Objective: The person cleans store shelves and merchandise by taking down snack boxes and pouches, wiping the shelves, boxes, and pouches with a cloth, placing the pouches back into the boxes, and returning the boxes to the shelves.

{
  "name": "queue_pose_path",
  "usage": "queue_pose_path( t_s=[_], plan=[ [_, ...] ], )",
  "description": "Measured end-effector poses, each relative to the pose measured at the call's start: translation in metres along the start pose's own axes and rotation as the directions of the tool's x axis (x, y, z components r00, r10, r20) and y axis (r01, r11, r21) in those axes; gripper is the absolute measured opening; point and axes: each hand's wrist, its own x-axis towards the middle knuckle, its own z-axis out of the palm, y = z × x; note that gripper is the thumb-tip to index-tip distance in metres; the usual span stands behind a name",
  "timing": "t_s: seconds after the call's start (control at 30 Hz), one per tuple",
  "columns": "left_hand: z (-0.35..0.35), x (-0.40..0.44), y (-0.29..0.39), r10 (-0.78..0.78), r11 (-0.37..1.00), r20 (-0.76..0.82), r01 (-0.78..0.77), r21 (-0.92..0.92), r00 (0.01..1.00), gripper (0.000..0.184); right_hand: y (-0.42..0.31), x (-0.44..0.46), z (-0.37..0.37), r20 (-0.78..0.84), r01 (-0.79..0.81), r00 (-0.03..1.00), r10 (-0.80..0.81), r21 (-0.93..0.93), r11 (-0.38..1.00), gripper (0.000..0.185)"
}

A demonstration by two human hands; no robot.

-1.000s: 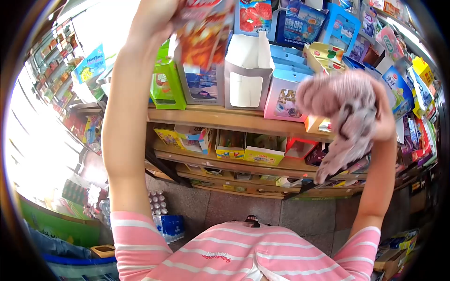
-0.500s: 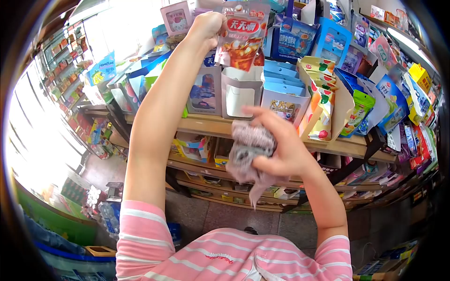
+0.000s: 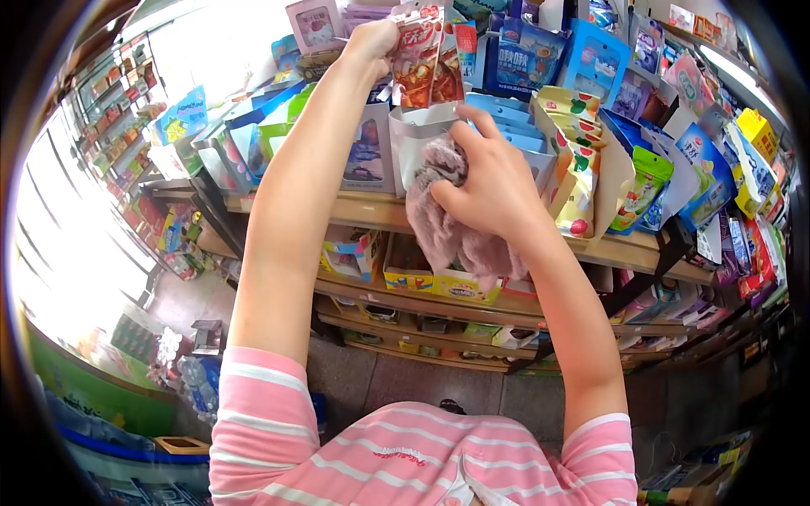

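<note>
My left hand is closed on the edge of a red-brown snack bag with Chinese lettering. At least one similar bag shows right beside it; whether my fingers hold that one too, I cannot tell. The bags are above a pale open display box at the shelf's front. In my right hand is a crumpled pinkish-grey cloth, bunched between thumb and fingers and hanging down. That hand is in front of the box, its index finger near the rim; touching or apart is unclear.
Blue bags in a box stand right of the pale box, then yellow fruit-print bags. A purple-grey box stands to the left. Lower shelves hold more packets. Stacked goods are on the floor at left.
My right hand and the cloth have moved up to the front of the pale box. The snack bag in my left hand has shifted slightly up and turned, showing another bag beside it.
</note>
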Motion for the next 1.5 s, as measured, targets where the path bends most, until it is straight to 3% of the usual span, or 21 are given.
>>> queue_pose_path(
  t_s=[0.1,0.2,0.27,0.33,0.37,0.43,0.57,0.77,0.87,0.93,0.97,1.0,1.07,1.13,1.2,1.27,1.3,1.33,1.4,1.47,1.5],
  plan=[
    [0.0,0.011,-0.007,0.039,0.988,-0.011,-0.04,-0.151,0.999,0.021,0.0,0.006,0.0,0.028,0.097,0.995,-0.095,-0.085,0.992,0.04],
    [-0.008,0.02,-0.017,-0.005,0.999,-0.009,0.005,-0.049,1.0,0.021,-0.003,0.021,-0.012,0.185,0.032,0.983,0.002,-0.178,0.984,0.037],
    [-0.006,0.02,-0.017,0.258,0.853,-0.077,-0.189,0.487,0.963,0.025,-0.005,0.022,-0.013,0.167,0.006,0.985,0.031,-0.215,0.977,0.035],
    [0.0,0.005,-0.02,0.365,0.668,-0.138,-0.155,0.727,0.921,0.037,-0.001,0.016,-0.012,0.165,-0.02,0.985,0.055,-0.207,0.978,0.036],
    [0.003,0.002,-0.021,0.362,0.672,-0.141,-0.154,0.724,0.921,0.037,0.001,0.011,-0.01,0.169,-0.02,0.984,0.056,-0.211,0.977,0.036],
    [0.007,-0.003,-0.022,0.37,0.463,-0.014,-0.171,0.87,0.929,0.037,0.005,0.002,-0.005,0.076,0.006,0.997,0.008,-0.173,0.985,0.038],
    [0.008,0.0,-0.034,0.452,0.42,0.039,-0.251,0.872,0.891,0.035,0.008,-0.002,-0.003,0.08,-0.023,0.996,0.035,-0.149,0.989,0.039],
    [-0.009,0.015,-0.033,0.4,0.556,-0.061,-0.19,0.809,0.915,0.037,0.007,-0.005,0.003,0.024,-0.047,0.999,0.049,-0.09,0.995,0.038],
    [-0.006,0.004,-0.031,0.453,0.401,0.097,-0.3,0.866,0.886,0.04,0.006,-0.007,0.004,0.017,-0.045,0.999,0.047,-0.089,0.995,0.037],
    [-0.015,0.0,-0.032,0.367,0.427,0.317,-0.46,0.778,0.875,0.041,0.007,-0.009,0.005,-0.019,-0.028,0.999,0.027,-0.072,0.997,0.036],
    [-0.021,-0.005,-0.022,0.145,0.489,0.382,-0.402,0.774,0.913,0.038,0.008,-0.009,0.005,-0.016,-0.027,1.0,0.026,-0.068,0.997,0.036],
    [-0.026,-0.007,-0.015,0.145,0.487,0.381,-0.401,0.776,0.913,0.038,0.008,-0.008,0.005,-0.006,-0.006,1.0,0.005,-0.073,0.997,0.037],
    [-0.035,-0.014,-0.003,-0.127,0.741,0.529,-0.274,0.613,0.839,0.042,0.007,-0.006,0.004,0.009,0.017,1.0,-0.017,-0.074,0.997,0.037],
    [-0.024,-0.045,0.025,-0.195,0.758,0.502,-0.195,0.622,0.843,0.061,0.005,-0.002,0.002,0.037,0.008,0.999,-0.003,-0.123,0.992,0.038],
    [-0.017,-0.041,0.031,-0.13,0.65,0.476,-0.288,0.704,0.87,0.047,0.005,0.001,0.001,0.065,0.004,0.998,0.005,-0.131,0.991,0.039],
    [-0.009,-0.018,0.045,-0.323,0.655,0.596,-0.281,0.702,0.736,0.028,0.004,0.004,0.0,0.091,-0.001,0.996,0.013,-0.138,0.99,0.04],
    [-0.006,-0.012,0.039,-0.266,0.749,0.729,-0.342,0.568,0.63,0.034,0.005,0.004,0.0,0.097,-0.005,0.995,0.019,-0.136,0.991,0.041],
    [-0.006,-0.003,0.039,-0.266,0.747,0.727,-0.341,0.57,0.633,0.034,0.005,0.004,0.0,0.105,-0.014,0.994,0.028,-0.134,0.991,0.042],
    [0.003,-0.014,0.058,-0.272,0.357,0.664,-0.568,0.742,0.696,0.025,0.007,0.003,0.0,0.095,-0.005,0.995,0.018,-0.136,0.991,0.043],
    [-0.004,-0.005,0.05,-0.192,0.38,0.711,-0.616,0.69,0.677,0.018,0.008,0.002,0.0,0.09,0.006,0.996,0.007,-0.135,0.991,0.044],
    [-0.007,-0.005,0.047,-0.09,0.275,0.66,-0.618,0.736,0.746,0.018,0.008,0.002,-0.001,0.096,0.001,0.995,0.012,-0.137,0.991,0.044]
  ],
)
